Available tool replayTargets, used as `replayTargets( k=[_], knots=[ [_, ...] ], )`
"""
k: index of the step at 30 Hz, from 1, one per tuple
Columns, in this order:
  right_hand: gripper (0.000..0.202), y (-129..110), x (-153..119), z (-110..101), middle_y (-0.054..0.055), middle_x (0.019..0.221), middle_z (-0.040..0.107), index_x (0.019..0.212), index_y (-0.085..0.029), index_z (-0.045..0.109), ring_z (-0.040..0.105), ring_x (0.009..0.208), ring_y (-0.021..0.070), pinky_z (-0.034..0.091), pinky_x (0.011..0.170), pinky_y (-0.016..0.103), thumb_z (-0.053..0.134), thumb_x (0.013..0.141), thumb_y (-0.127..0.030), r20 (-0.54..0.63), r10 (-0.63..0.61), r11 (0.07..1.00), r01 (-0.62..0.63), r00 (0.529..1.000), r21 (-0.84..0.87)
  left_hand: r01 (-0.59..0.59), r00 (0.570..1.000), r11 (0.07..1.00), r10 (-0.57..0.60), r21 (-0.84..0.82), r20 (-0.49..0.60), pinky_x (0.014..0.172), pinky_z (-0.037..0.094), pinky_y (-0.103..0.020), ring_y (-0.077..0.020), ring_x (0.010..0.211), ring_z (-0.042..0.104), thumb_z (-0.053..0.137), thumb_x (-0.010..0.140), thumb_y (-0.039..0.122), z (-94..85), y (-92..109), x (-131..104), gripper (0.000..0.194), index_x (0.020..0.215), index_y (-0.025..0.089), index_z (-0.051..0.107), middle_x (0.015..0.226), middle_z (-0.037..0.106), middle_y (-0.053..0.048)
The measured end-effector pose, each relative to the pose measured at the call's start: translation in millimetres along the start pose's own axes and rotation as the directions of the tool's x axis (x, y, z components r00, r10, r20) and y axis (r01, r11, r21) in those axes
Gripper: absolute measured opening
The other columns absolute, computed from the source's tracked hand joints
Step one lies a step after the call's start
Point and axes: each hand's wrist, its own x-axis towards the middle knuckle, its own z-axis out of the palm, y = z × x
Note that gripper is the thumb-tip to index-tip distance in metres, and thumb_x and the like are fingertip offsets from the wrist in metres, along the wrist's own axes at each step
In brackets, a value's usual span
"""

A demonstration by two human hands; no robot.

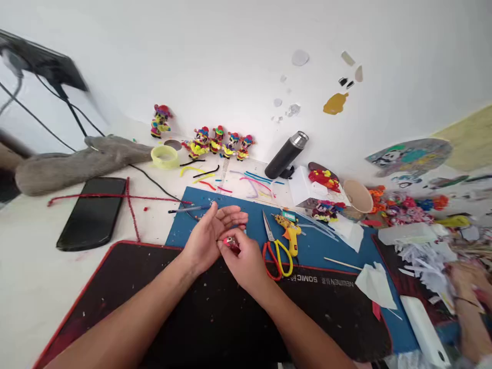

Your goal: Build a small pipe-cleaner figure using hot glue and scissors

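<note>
My left hand (209, 233) is held palm up over the blue mat (179, 228), its fingers stretched out and apart. My right hand (244, 259) pinches a small red piece (231, 243) with a pale top, close against the left palm. Scissors (275, 251) with one red and one yellow handle lie just right of my right hand, beside a yellow glue gun (292, 237). Behind the hands, short coloured pipe cleaners (257, 179) are spread on the white table (154, 220).
Several small colourful figures (218, 141) stand by the wall. A black phone (93, 212) lies left under red pipe cleaners. A dark bottle (286, 155) is behind. At the right edge, a person's hand (467, 282) is near white strips (423, 261).
</note>
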Motion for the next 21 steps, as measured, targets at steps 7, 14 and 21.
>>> replayTargets(
  k=[7,14,21],
  knots=[
    [0.012,1.2,-0.4,-4.7,0.002,0.082,0.077,0.095,-0.024,0.07,0.069,0.068,0.0197,0.05,0.064,0.029,0.067,0.091,-0.034,-0.011,-0.019,1.0,0.019,1.0,0.0,-0.011,1.0,1.0,0.011,-0.003,-0.004,0.094,0.059,-0.035,-0.0271,0.105,0.074,0.054,0.105,0.056,3.2,2.5,2.2,0.052,0.105,0.01,0.079,0.108,0.08,-0.018],
    [0.011,1.9,1.7,-1.5,0.003,0.089,0.08,0.094,-0.024,0.07,0.073,0.078,0.0223,0.053,0.071,0.032,0.068,0.09,-0.034,-0.067,-0.029,1.0,0.03,0.997,0.009,0.009,1.0,1.0,-0.009,-0.017,-0.005,0.093,0.06,-0.035,-0.026,0.102,0.075,0.059,0.103,0.056,5.2,4.7,2.6,0.049,0.103,0.012,0.08,0.106,0.081,-0.016],
    [0.01,5.4,4.6,0.2,0.003,0.088,0.08,0.096,-0.025,0.071,0.073,0.074,0.0218,0.053,0.07,0.032,0.069,0.09,-0.032,-0.041,-0.022,0.999,0.021,0.999,-0.024,-0.012,0.999,0.999,0.013,0.038,-0.034,0.096,0.058,-0.036,-0.0266,0.105,0.073,0.068,0.097,0.059,5.0,3.9,2.3,0.048,0.103,0.013,0.08,0.108,0.081,-0.015]
  ],
)
